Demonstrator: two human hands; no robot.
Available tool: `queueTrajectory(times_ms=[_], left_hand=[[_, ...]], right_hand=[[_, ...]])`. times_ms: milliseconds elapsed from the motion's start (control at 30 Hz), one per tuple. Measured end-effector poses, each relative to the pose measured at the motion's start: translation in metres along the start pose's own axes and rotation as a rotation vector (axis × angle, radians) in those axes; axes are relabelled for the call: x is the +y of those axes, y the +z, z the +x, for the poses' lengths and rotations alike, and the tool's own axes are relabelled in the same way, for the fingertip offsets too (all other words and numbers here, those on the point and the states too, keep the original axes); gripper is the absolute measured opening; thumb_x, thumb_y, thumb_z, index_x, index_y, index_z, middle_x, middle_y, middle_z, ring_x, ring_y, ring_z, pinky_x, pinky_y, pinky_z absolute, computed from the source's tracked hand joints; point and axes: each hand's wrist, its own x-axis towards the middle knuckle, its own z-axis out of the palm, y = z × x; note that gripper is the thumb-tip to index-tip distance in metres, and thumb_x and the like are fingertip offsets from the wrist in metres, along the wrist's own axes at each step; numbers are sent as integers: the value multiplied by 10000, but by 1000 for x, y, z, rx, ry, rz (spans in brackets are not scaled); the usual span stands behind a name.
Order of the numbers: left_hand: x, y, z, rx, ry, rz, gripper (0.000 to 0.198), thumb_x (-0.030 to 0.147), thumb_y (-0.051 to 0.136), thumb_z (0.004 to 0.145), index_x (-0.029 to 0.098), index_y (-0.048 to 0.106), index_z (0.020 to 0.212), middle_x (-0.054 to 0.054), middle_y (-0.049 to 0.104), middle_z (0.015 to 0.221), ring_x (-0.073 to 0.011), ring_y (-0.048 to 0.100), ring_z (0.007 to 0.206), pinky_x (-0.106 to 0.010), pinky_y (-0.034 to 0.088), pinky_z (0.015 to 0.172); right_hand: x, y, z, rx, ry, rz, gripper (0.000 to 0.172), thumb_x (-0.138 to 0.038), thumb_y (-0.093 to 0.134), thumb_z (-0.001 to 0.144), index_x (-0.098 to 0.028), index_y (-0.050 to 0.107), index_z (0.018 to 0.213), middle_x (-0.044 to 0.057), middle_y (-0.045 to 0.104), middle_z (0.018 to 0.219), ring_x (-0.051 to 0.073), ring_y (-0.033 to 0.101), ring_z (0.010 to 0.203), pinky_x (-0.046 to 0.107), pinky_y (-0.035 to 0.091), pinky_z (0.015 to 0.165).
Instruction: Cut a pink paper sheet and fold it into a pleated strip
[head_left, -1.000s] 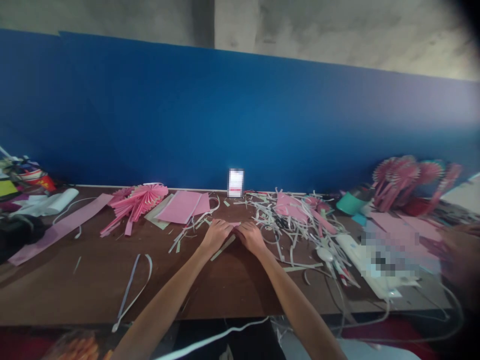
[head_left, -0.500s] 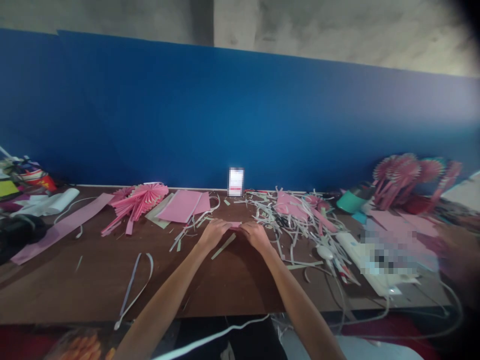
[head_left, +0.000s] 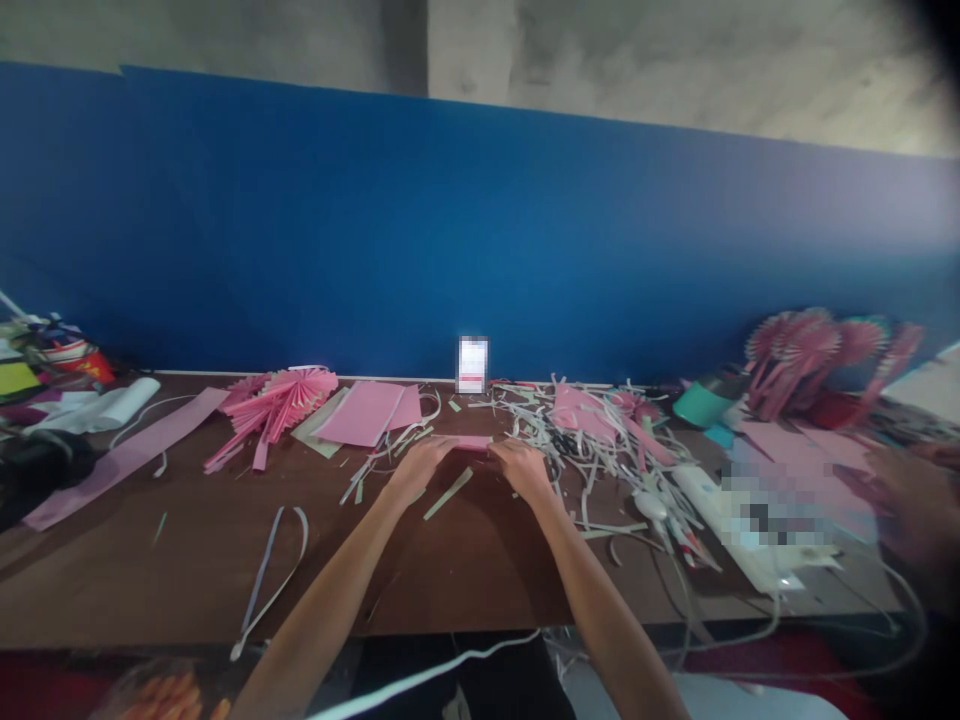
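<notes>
Brown wooden table point(head_left: 187, 560) strewn with pink paper sheets point(head_left: 367, 412), paper strips point(head_left: 570, 440), fans point(head_left: 274, 400)

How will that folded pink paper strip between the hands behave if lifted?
Likely very light: the pink paper strip is thin, pinched between left hand and right hand. Probably floppy, though folds may stiffen it. Flat, so unlikely to roll.

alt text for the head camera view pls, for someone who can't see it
Two bare hands, left hand and right hand, hold a small folded pink paper strip between them over a brown wooden table. Pleated pink paper fans, flat pink paper sheets and cut white paper strips lie around them.
</notes>
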Motion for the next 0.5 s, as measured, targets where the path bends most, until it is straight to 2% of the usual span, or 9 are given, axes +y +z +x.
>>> queueTrajectory(times_ms=[167,300,367,433,500], left_hand=[[1,2,1,-1,16,18,597,-36,391,746,189,484,1291,-72,563,1266,-185,513,1164,-357,401,1010],[0,1,-2,6,-6,39,592,-39,360,762,203,483,1288,-54,573,1252,-168,533,1137,-335,416,993],[-2,0,-4,91,-43,78,564,-22,344,796,209,470,1295,-53,575,1246,-167,539,1125,-335,421,980],[-4,-1,-5,251,-127,132,472,41,347,856,204,477,1279,-70,579,1233,-181,544,1113,-348,425,961],[-3,0,-4,402,-222,170,323,156,377,908,186,540,1185,-95,620,1150,-202,571,1057,-351,435,922]], right_hand=[[-4,-5,2,81,-25,-30,357,-16,452,783,-211,651,1006,66,675,898,186,563,950,301,378,886],[-3,-5,2,100,-47,-25,379,-5,453,768,-199,643,1031,67,677,891,191,563,935,315,371,897],[-1,-3,0,128,-37,-11,393,-7,457,759,-196,643,1049,73,677,912,196,568,926,320,379,889],[2,0,-2,191,13,13,387,-20,455,765,-191,647,1054,77,678,904,200,580,901,329,391,886],[2,3,-4,279,94,47,354,-53,446,797,-187,651,1053,77,683,891,202,596,874,344,406,887]])
